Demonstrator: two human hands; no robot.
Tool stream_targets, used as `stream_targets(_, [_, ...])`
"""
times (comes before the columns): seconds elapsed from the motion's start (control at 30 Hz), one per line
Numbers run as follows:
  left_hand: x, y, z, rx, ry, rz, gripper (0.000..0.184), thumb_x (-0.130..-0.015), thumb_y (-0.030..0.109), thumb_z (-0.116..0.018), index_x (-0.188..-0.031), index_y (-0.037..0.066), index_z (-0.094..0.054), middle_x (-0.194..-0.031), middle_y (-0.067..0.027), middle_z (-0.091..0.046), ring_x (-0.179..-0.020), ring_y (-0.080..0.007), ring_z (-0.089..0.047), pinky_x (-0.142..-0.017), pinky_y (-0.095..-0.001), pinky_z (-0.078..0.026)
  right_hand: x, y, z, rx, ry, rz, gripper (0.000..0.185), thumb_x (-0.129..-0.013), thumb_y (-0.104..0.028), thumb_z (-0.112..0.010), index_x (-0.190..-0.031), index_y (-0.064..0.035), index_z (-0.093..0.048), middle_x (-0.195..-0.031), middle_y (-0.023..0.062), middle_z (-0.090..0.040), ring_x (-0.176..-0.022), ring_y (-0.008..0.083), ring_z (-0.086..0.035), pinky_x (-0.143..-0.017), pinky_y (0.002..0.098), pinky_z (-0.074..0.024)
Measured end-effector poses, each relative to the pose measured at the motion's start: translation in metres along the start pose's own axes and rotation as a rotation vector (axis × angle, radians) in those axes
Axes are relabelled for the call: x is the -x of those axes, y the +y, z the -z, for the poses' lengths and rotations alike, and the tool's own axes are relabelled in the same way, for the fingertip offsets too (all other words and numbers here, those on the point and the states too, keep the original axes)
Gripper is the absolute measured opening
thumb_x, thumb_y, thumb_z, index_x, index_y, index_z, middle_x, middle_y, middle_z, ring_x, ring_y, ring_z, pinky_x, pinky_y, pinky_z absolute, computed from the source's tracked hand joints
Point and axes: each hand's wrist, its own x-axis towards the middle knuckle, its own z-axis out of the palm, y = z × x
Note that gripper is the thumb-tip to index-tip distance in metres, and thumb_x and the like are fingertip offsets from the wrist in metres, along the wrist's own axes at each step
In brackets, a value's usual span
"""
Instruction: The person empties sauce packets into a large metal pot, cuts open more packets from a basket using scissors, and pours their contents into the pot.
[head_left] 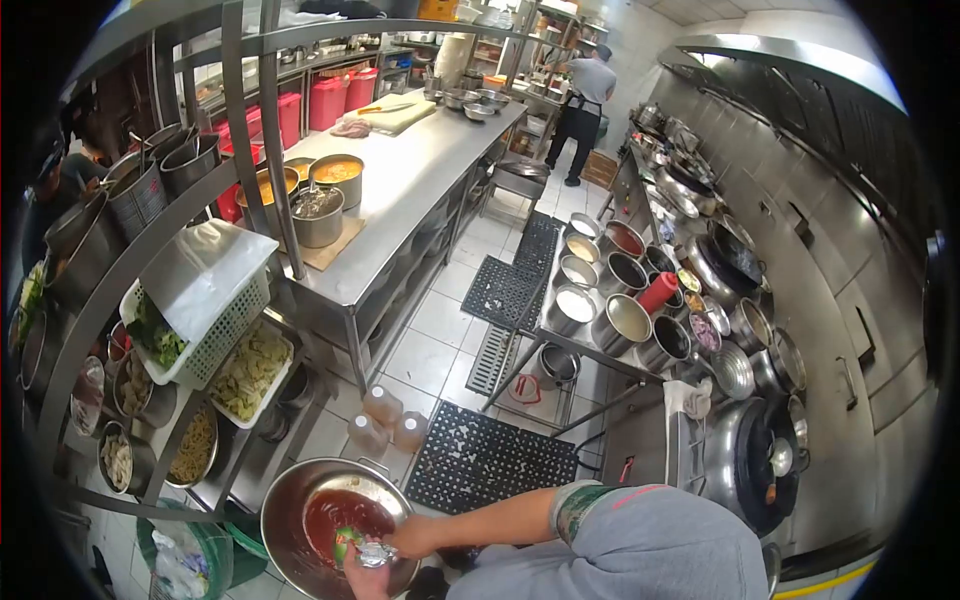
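A large steel bowl (pixel 283 520) stands low in front of me, with red sauce (pixel 345 515) pooled in its bottom. Over its near side, my two hands come together on a crinkled silver and green packet (pixel 376 554). My right hand (pixel 415 537) is closed at the packet's silver end. From below, my left hand (pixel 367 578) grips the packet, its fingers partly hidden at the picture's edge. What the packet contains cannot be made out.
Plastic jugs (pixel 383 404) stand just beyond the bowl. A green bin (pixel 190 550) is at left, below a rack with a vegetable basket (pixel 200 350). Sauce pots (pixel 628 320) line the right-hand table. Black mats (pixel 490 460) cover floor tiles. A person (pixel 585 100) stands far back.
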Motion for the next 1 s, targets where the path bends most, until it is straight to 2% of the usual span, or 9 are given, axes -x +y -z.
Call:
stream_targets(0.1, [0.007, 0.002, -0.016, 0.079, 0.025, 0.042, 0.028, -0.096, 0.027, -0.052, -0.107, 0.001, -0.054, -0.093, -0.0110, -0.061, -0.082, -0.0248, -0.060, -0.078, -0.0399, -0.050, -0.004, 0.001, -0.008, -0.072, 0.043, -0.047, 0.044, -0.088, -0.038, -0.057, -0.111, -0.0010, -0.056, -0.085, 0.0204, -0.067, -0.078, 0.0380, -0.066, -0.071, 0.0489, -0.0519])
stream_targets(0.2, [0.006, 0.000, -0.021, 0.045, 0.140, 0.003, 0.022, -0.095, 0.022, -0.052, -0.104, 0.002, -0.055, -0.085, -0.0090, -0.060, -0.077, -0.0224, -0.059, -0.074, -0.0380, -0.050, -0.034, 0.021, -0.017, -0.488, -0.310, -0.216, 0.052, -0.088, -0.043, -0.061, -0.109, 0.0046, -0.058, -0.108, 0.0165, -0.065, -0.100, 0.0340, -0.064, -0.070, 0.0549, -0.0543])
stream_targets(0.23, [-0.006, -0.003, -0.004, 0.028, 0.117, 0.009, 0.022, -0.096, 0.024, -0.050, -0.103, 0.004, -0.056, -0.087, -0.0088, -0.059, -0.079, -0.0221, -0.058, -0.073, -0.0378, -0.049, -0.033, 0.025, -0.025, -0.759, -0.216, -0.288, 0.053, -0.087, -0.050, -0.062, -0.100, 0.0019, -0.062, -0.093, 0.0120, -0.066, -0.082, 0.0276, -0.067, -0.064, 0.0524, -0.0556])
stream_targets(0.33, [-0.031, -0.011, 0.029, -0.019, 0.132, 0.008, 0.018, -0.096, 0.024, -0.047, -0.099, 0.008, -0.056, -0.087, -0.0067, -0.057, -0.079, -0.0203, -0.055, -0.070, -0.0363, -0.047, -0.027, 0.019, -0.021, -1.120, -0.365, -0.448, 0.049, -0.088, -0.050, -0.060, -0.095, -0.0023, -0.064, -0.078, 0.0093, -0.064, -0.066, 0.0215, -0.065, -0.063, 0.0454, -0.0563])
stream_targets(0.43, [-0.016, -0.014, 0.004, -0.053, 0.288, 0.005, 0.012, -0.094, 0.018, -0.046, -0.088, 0.009, -0.052, -0.072, -0.0021, -0.050, -0.065, -0.0165, -0.052, -0.060, -0.0332, -0.045, -0.030, 0.002, -0.022, -0.986, -0.289, -0.436, 0.050, -0.092, -0.052, -0.053, -0.087, -0.0041, -0.066, -0.067, 0.0065, -0.061, -0.056, 0.0195, -0.060, -0.057, 0.0411, -0.0544])
stream_targets(0.73, [-0.040, -0.020, 0.018, -0.073, 0.456, -0.032, 0.019, -0.094, 0.021, -0.041, -0.079, 0.011, -0.045, -0.071, -0.0050, -0.050, -0.067, -0.0192, -0.051, -0.061, -0.0371, -0.045, -0.031, -0.027, -0.029, -0.615, -0.071, -0.391, 0.048, -0.094, -0.041, -0.051, -0.080, 0.0013, -0.069, -0.063, 0.0111, -0.065, -0.061, 0.0256, -0.067, -0.050, 0.0430, -0.0532])
stream_targets(0.83, [-0.028, -0.016, 0.009, -0.086, 0.337, -0.010, 0.027, -0.096, 0.031, -0.042, -0.079, 0.011, -0.047, -0.070, -0.0050, -0.049, -0.068, -0.0204, -0.051, -0.063, -0.0391, -0.045, -0.048, -0.010, -0.049, -0.611, -0.040, -0.394, 0.046, -0.093, -0.040, -0.051, -0.082, 0.0003, -0.069, -0.064, 0.0108, -0.065, -0.063, 0.0251, -0.067, -0.051, 0.0432, -0.0543])
stream_targets(0.93, [0.007, 0.001, -0.008, 0.211, -0.120, -0.001, 0.037, -0.097, 0.043, -0.044, -0.100, 0.007, -0.054, -0.092, -0.0094, -0.057, -0.081, -0.0249, -0.054, -0.078, -0.0434, -0.046, -0.058, 0.008, -0.050, -0.687, -0.091, -0.379, 0.045, -0.093, -0.042, -0.053, -0.089, -0.0004, -0.069, -0.072, 0.0138, -0.067, -0.069, 0.0248, -0.067, -0.057, 0.0422, -0.0519])
stream_targets(1.0, [0.037, 0.007, -0.034, 0.272, -0.220, -0.063, 0.051, -0.094, 0.050, -0.048, -0.121, 0.006, -0.048, -0.115, -0.0116, -0.053, -0.098, -0.0287, -0.054, -0.090, -0.0462, -0.043, -0.056, 0.017, -0.041, -0.757, -0.124, -0.350, 0.043, -0.092, -0.044, -0.055, -0.094, -0.0031, -0.070, -0.074, 0.0128, -0.067, -0.068, 0.0229, -0.065, -0.055, 0.0414, -0.0523])
